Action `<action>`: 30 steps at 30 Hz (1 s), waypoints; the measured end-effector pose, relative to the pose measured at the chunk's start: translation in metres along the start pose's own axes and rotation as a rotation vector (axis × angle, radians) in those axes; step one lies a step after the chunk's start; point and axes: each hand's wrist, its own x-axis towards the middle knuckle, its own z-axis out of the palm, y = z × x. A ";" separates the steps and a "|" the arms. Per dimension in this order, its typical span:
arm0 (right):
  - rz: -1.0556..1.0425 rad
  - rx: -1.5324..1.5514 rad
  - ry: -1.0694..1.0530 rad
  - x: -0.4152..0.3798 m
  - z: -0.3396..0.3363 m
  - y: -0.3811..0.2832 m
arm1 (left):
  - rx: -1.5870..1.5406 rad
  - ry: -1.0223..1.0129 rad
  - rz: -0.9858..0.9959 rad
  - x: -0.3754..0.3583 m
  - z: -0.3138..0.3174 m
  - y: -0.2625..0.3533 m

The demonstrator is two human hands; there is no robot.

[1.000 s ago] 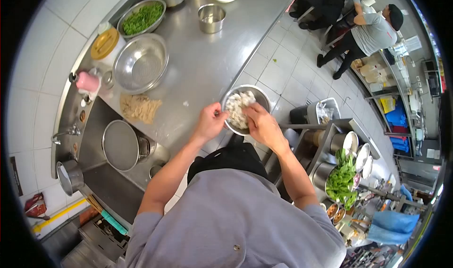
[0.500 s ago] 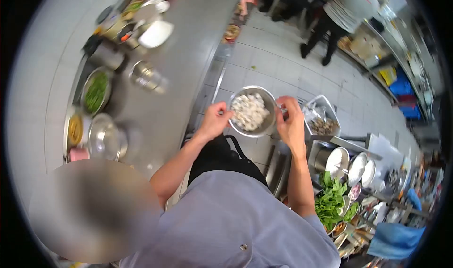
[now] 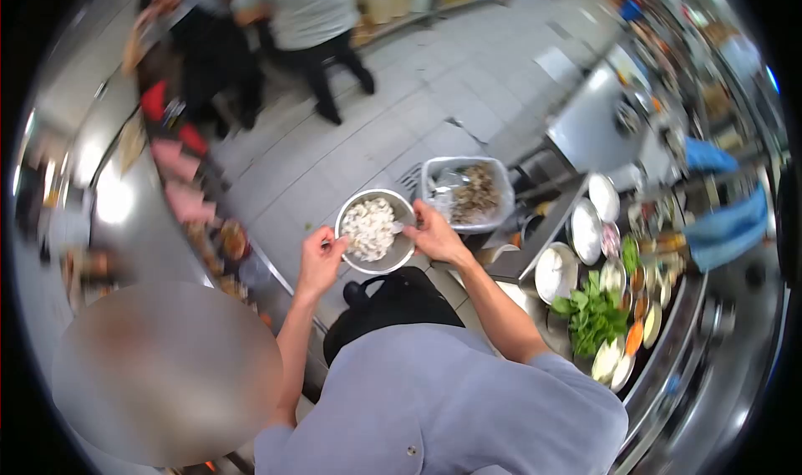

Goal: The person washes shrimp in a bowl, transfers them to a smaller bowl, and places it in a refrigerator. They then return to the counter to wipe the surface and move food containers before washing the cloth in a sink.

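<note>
A round metal bowl (image 3: 399,256) is held out in front of my body, above the floor. White chopped pieces (image 3: 369,228) fill much of it, heaped toward its left side. My left hand (image 3: 321,263) pinches the bowl's left rim between thumb and fingers. On the opposite side, my right hand (image 3: 438,233) grips the right rim, its thumb at the inner edge. Just beyond the right hand stands a white plastic tub (image 3: 504,193) holding brownish-grey pieces (image 3: 477,193) and a clear plastic bag (image 3: 447,195).
Leafy greens (image 3: 598,314) and metal bowls (image 3: 586,231) line the counter at my right. A steel table (image 3: 597,128) stands behind them. Two people (image 3: 307,24) are at the upper left, beyond the tiled floor (image 3: 334,162). A steel counter (image 3: 159,216) runs along my left.
My view has swung right, so the left counter's bowls have left sight and more of the right counter shows. Both hands keep the bowl, now nearer the tub.
</note>
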 end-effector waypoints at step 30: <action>0.550 0.922 1.358 0.386 -0.367 0.261 | 0.187 -0.523 -0.197 0.817 0.201 0.123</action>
